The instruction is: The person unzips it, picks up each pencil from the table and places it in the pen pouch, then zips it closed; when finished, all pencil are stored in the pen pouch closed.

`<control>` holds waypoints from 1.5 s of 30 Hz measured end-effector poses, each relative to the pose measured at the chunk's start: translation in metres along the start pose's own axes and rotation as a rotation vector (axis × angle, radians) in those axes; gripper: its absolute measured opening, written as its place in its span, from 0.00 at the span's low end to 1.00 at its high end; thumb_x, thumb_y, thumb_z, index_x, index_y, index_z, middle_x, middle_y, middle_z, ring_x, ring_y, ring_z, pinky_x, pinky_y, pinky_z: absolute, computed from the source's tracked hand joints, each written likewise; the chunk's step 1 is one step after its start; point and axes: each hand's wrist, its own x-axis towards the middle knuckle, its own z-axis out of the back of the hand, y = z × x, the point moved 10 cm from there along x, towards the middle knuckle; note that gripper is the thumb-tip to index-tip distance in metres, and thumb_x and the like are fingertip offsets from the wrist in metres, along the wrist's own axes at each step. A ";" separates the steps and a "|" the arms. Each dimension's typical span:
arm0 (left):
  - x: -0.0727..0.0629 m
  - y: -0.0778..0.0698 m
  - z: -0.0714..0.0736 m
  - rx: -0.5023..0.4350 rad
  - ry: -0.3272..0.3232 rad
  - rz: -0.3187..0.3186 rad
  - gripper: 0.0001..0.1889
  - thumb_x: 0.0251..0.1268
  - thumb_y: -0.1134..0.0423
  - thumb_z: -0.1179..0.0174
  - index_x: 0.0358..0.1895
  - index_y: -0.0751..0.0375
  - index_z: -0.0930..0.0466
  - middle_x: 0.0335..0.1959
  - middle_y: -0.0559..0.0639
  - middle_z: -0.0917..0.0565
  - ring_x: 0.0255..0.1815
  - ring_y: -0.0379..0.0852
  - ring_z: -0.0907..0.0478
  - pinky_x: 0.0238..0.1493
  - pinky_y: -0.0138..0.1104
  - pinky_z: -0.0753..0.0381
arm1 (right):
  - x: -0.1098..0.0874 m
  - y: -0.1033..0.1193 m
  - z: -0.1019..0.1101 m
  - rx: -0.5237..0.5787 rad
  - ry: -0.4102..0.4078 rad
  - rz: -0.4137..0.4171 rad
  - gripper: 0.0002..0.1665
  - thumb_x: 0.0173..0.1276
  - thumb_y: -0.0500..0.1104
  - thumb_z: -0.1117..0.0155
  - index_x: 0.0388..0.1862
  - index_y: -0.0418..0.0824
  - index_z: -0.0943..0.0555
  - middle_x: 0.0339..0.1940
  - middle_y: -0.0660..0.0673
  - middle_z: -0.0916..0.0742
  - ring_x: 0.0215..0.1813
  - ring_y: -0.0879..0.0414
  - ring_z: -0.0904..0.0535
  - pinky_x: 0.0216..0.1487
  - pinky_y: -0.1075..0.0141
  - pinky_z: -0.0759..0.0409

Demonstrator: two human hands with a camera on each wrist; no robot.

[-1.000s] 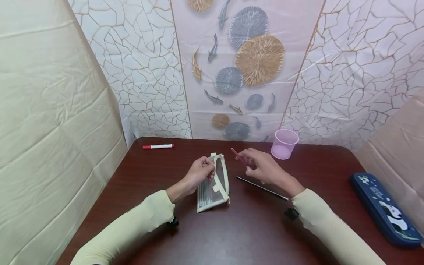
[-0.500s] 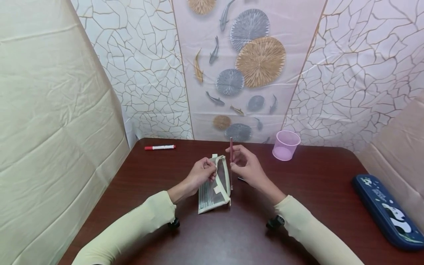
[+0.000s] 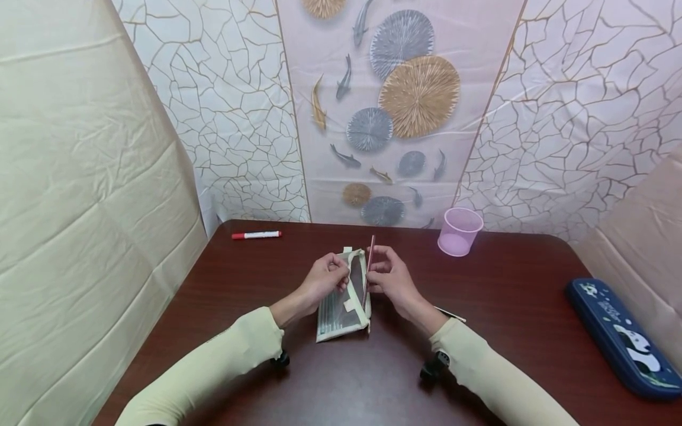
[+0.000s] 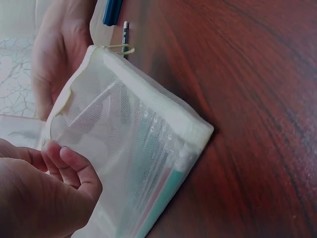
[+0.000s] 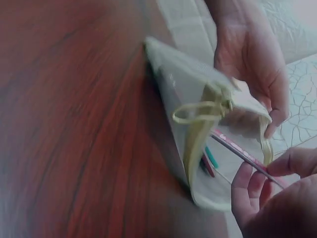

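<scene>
A see-through mesh pencil pouch [image 3: 335, 316] with cream edging lies tilted on the table, its zip mouth open. My left hand [image 3: 322, 275] pinches the left rim of that mouth, and in the left wrist view the fingers [image 4: 74, 166] curl at the edge. With thumb and fingers, my right hand [image 3: 391, 275] holds a slim pink pencil [image 3: 371, 254]. Its lower end is inside the mouth, as the right wrist view shows for the pencil [image 5: 237, 151]. Several pencils or pens, some teal and red [image 4: 161, 198], lie within the pouch.
A black pencil [image 3: 450, 313] lies partly hidden under the right forearm. A red-and-white marker [image 3: 257, 235] is at the back left. At the back right stands a pink mesh cup [image 3: 459, 234]. A blue panda pencil case [image 3: 623, 337] lies by the right edge.
My right hand has moved left to the pouch, turning the pink pencil upright and then lowering its end into the mouth. My left hand has kept its hold on the rim.
</scene>
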 end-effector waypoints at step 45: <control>-0.006 -0.009 -0.007 -0.005 0.020 -0.040 0.03 0.78 0.69 0.45 0.42 0.58 0.28 0.27 0.47 0.20 0.28 0.39 0.22 0.34 0.29 0.20 | -0.008 -0.012 -0.018 -0.142 -0.028 -0.170 0.34 0.68 0.28 0.34 0.71 0.33 0.33 0.51 0.33 0.19 0.31 0.54 0.17 0.33 0.61 0.11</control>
